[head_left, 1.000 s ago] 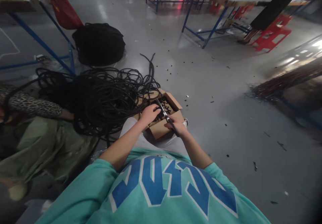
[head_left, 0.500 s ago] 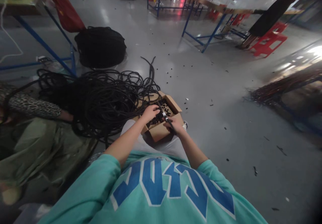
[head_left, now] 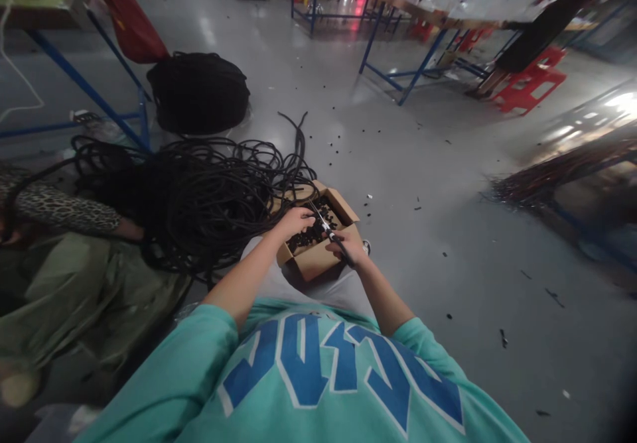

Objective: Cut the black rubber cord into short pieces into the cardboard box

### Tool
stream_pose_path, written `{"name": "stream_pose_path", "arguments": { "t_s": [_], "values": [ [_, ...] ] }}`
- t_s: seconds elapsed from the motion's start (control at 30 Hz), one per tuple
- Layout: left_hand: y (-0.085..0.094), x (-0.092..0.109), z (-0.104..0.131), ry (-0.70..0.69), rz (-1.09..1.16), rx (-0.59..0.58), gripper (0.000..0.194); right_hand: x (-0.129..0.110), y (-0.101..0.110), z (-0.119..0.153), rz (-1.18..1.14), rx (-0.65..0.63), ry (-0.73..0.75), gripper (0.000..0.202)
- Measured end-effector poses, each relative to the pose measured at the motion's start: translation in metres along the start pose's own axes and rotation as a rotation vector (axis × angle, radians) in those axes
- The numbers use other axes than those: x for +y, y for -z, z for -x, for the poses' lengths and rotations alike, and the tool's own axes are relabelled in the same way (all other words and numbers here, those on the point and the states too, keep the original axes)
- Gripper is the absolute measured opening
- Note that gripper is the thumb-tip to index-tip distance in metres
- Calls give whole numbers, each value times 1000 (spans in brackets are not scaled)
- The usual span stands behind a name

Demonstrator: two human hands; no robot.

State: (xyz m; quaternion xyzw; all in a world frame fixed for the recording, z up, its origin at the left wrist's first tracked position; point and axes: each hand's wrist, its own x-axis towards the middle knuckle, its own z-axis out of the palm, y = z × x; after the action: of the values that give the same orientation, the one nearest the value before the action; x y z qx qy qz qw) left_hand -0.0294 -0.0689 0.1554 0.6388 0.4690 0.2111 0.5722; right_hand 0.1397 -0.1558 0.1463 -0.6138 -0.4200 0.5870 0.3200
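Olive trousers (head_left: 99,280) mark a co-worker low at the floor's left edge, a spotted sleeve (head_left: 70,205) stretched toward a big tangle of black cord (head_left: 204,194). That tangle lies loose on the floor, its right side spilling against a cardboard box (head_left: 318,262), probably so that lengths can be drawn across without anyone getting up. Behind the tangle sits a rounded black bundle (head_left: 199,91), near a red bag (head_left: 132,25) hanging beside the left desk (head_left: 47,18).

Of the wearer's hands, the left hand (head_left: 294,222) comes next, over the box's left side. Its fingers are curled together around or beside a dark strip; the view is too small to tell whether they actually grip it. Short black pieces (head_left: 306,235) lie scattered inside the box, which stands between the wearer's legs, perhaps to catch whatever drops and keep it off the floor.

Wrapped round the dark handle of a slim cutting tool (head_left: 330,233), the right hand (head_left: 348,247) is at the box's right side. The pale blade slants up and leftward over the opening, angled, it seems, to meet the left fingertips. Farther right, scraps (head_left: 503,338) dot the floor, and a sheaf of thin dark strands (head_left: 557,154) juts in from the right edge.
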Motion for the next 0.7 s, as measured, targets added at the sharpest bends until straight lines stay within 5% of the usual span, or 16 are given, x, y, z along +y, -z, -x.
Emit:
{"name": "stream_pose_path", "arguments": {
  "t_s": [0.37,0.53,0.7],
  "values": [
    [-2,1,4,110,401,-90,14,-6,-7,8,-100,-17,-43,47],
    [-2,8,8,146,462,-112,15,-9,-2,11,-152,-176,-30,54],
    [-7,12,16,121,444,-133,18,-14,0,13,-71,-121,1,55]
  ]
}}
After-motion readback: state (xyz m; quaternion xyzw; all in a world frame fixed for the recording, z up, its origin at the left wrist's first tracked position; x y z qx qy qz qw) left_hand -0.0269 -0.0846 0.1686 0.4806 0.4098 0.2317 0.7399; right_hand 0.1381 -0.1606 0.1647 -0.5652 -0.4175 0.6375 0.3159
